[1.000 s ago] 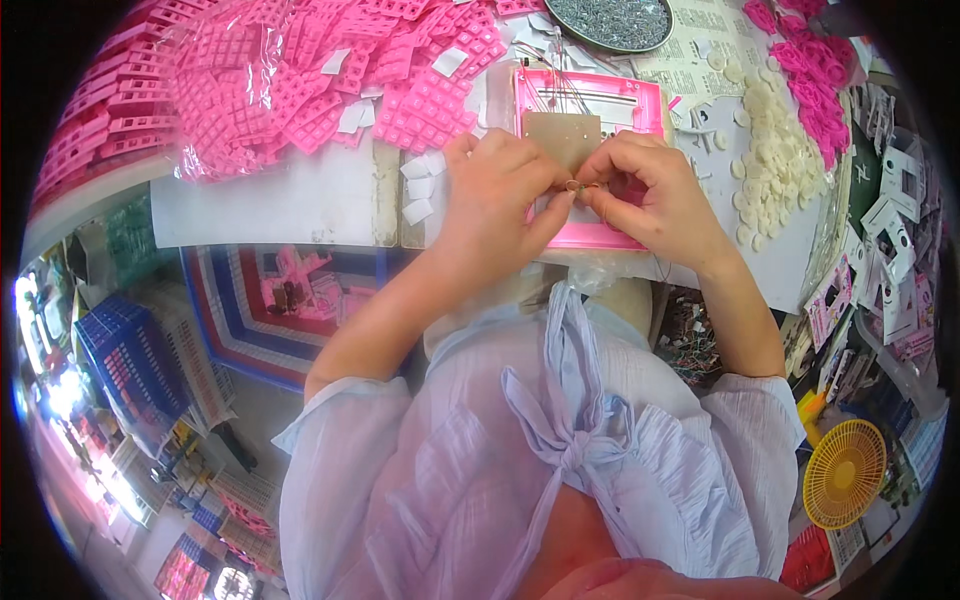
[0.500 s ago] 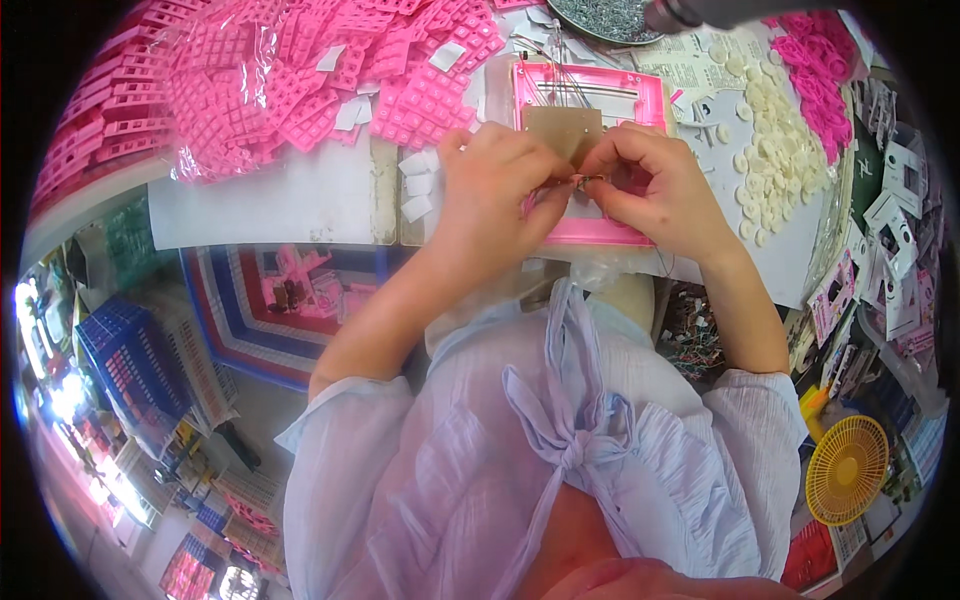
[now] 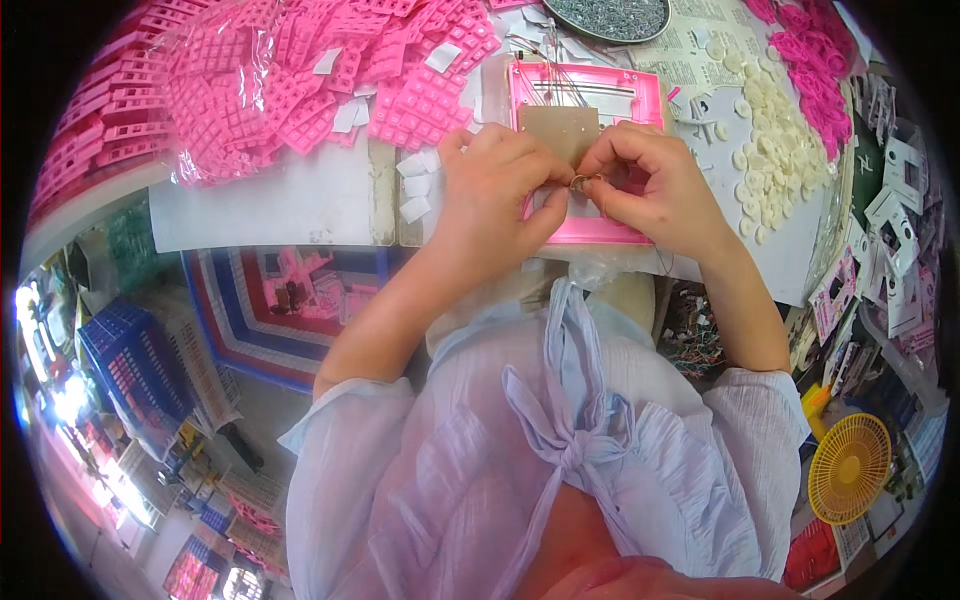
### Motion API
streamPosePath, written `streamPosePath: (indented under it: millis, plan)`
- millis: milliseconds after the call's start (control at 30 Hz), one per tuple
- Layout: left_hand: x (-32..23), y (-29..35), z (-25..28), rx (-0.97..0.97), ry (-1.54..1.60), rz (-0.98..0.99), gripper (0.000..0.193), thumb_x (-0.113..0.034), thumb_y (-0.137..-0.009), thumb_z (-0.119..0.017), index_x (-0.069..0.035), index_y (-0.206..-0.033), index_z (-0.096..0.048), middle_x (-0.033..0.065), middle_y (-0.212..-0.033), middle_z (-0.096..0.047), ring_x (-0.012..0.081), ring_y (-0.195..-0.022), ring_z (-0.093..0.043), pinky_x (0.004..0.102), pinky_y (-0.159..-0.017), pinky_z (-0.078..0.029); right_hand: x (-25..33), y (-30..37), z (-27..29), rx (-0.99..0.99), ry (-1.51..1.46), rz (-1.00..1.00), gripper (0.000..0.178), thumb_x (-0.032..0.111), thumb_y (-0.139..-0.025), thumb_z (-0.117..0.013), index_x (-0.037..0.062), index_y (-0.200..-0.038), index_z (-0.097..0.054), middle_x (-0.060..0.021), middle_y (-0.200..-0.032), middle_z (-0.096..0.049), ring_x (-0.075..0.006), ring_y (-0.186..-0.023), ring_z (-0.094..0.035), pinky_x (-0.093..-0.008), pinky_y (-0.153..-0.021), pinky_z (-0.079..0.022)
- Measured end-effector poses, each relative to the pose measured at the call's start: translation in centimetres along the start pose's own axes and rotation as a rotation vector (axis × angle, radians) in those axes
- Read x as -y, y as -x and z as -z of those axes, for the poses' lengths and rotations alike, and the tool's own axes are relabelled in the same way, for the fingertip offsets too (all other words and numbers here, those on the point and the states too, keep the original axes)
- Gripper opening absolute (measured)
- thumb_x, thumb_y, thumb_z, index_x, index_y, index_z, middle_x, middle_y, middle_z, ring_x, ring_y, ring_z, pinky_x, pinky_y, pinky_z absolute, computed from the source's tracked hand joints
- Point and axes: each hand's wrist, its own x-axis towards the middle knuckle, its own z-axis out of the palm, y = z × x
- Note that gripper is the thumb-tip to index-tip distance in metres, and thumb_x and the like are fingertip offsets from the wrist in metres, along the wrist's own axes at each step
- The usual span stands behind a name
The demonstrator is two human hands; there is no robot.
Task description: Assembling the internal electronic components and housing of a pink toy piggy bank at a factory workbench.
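A pink plastic casing [image 3: 595, 232] lies flat on the table in front of me, with a brown circuit board [image 3: 560, 126] and thin wires [image 3: 552, 88] at its far part. Above its near half, my left hand [image 3: 503, 190] and my right hand [image 3: 655, 185] meet fingertip to fingertip. Between them is a small round brass-coloured part [image 3: 578, 183], apparently with thin wire on it. Thumb and index finger of each hand are closed at this part; my fingers cover much of it.
Pink keypad pieces [image 3: 330, 80] are heaped at the far left, some under clear plastic. Small white paper pieces [image 3: 416, 186] lie by my left hand. Cream round buttons [image 3: 785, 160] spread at the right, near pink parts [image 3: 815, 85]. A tray of screws [image 3: 610, 18] stands at the back.
The small part has turned between my fingertips, so its round brass-coloured edge shows more. The dark rod-like tool at the top has left the view. My hands have barely moved.
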Motion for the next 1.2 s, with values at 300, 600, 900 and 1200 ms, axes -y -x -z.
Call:
streamPosePath:
  millis: [300, 600, 900, 1200]
  plan:
    - [-0.1, 0.0, 0.0, -0.002, 0.016, -0.011, 0.016, -0.009, -0.075, -0.076, -0.014, -0.089, -0.071, -0.0035, -0.088, -0.068, 0.0171, -0.086, -0.057, 0.0370, -0.085, -0.032, 0.1, 0.1, 0.1, -0.004, 0.060, 0.011, 0.009, 0.007, -0.083, -0.072, 0.0008, -0.089, -0.068, -0.0027, -0.072, -0.059, -0.0102, -0.065, -0.054, -0.0272, -0.058, -0.044]
    - [-0.1, 0.0, -0.2, -0.012, 0.020, 0.007, 0.014, -0.010, -0.076, -0.076, -0.013, -0.088, -0.070, -0.0034, -0.087, -0.067, 0.0173, -0.084, -0.057, 0.0371, -0.083, -0.031, 0.0, 0.0, 0.1, 0.011, 0.027, -0.019, 0.010, 0.007, -0.082, -0.072, 0.0008, -0.089, -0.068, -0.0025, -0.072, -0.058, -0.0101, -0.064, -0.054, -0.0272, -0.058, -0.044]
    - [-0.5, -0.2, -1.0, -0.067, 0.049, 0.043, 0.009, -0.010, -0.078, -0.075, -0.010, -0.083, -0.068, -0.0019, -0.080, -0.065, 0.0182, -0.080, -0.057, 0.0372, -0.080, -0.032, -0.1, 0.0, 0.2, 0.002, 0.031, 0.026, 0.010, 0.007, -0.082, -0.072, 0.0001, -0.087, -0.066, -0.0037, -0.072, -0.058, -0.0110, -0.064, -0.054, -0.0277, -0.058, -0.044]
    - [-0.8, -0.1, -1.2, -0.117, -0.135, -0.034, 0.014, -0.005, -0.071, -0.071, -0.012, -0.083, -0.068, -0.0016, -0.083, -0.065, 0.0206, -0.085, -0.059, 0.0373, -0.081, -0.032, 0.1, 0.0, 0.2, 0.005, 0.095, 0.074, 0.010, 0.005, -0.081, -0.072, 0.0006, -0.088, -0.067, -0.0038, -0.072, -0.060, -0.0106, -0.064, -0.055, -0.0281, -0.058, -0.045]
